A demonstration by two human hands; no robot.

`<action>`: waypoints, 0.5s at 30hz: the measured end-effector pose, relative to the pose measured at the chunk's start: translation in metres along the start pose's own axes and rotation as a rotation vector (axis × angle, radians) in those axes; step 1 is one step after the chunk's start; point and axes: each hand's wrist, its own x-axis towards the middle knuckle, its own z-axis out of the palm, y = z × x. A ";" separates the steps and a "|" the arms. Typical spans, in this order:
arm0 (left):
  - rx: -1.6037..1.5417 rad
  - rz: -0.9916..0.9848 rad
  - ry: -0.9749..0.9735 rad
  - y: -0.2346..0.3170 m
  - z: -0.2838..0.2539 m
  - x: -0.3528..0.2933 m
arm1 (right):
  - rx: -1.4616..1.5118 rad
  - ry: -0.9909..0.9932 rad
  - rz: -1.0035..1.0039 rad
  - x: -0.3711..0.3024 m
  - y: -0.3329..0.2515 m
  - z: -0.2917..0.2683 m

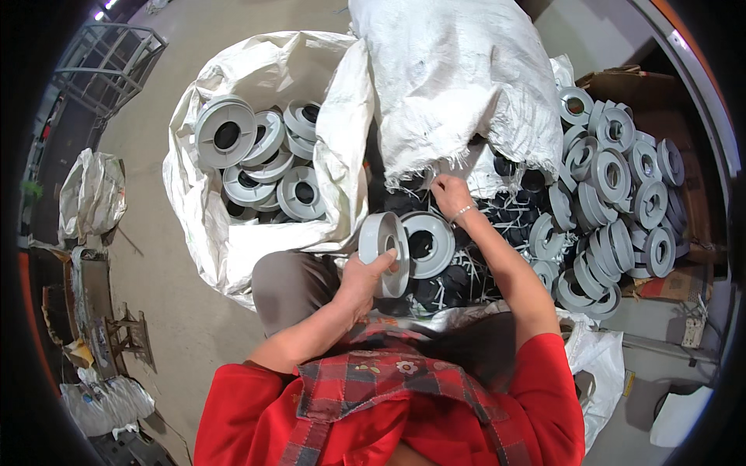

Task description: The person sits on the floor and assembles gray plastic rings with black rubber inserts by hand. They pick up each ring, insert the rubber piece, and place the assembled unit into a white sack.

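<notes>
My left hand (359, 284) grips a grey plastic spool-like ring (372, 233), held on edge with the thumb at its centre hole. Just right of it, a second grey ring (441, 255) lies flat-side up over a pile of black round parts (439, 293) mixed with pale strips. My right hand (451, 196) reaches forward, fingers pinched together, by the frayed lower edge of a big white woven sack (458, 78). What sits between those fingertips, if anything, is too small to tell. Black parts also show under the sack's edge.
An open white woven bag (353, 147) on the left holds several grey rings (225, 133). More grey rings (610, 175) are heaped at the right, beside cardboard (629, 81). A metal frame (109, 66) stands far left; a small wooden stool (132, 334) is nearer.
</notes>
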 end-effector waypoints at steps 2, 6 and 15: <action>-0.023 0.019 0.031 0.001 -0.002 0.002 | -0.249 -0.150 0.199 0.035 0.003 0.027; -0.033 0.086 0.094 0.007 0.002 0.002 | -0.345 -0.498 0.309 0.075 0.014 0.062; -0.043 0.177 -0.002 0.001 0.001 0.003 | 0.161 -0.095 0.245 -0.028 -0.008 0.000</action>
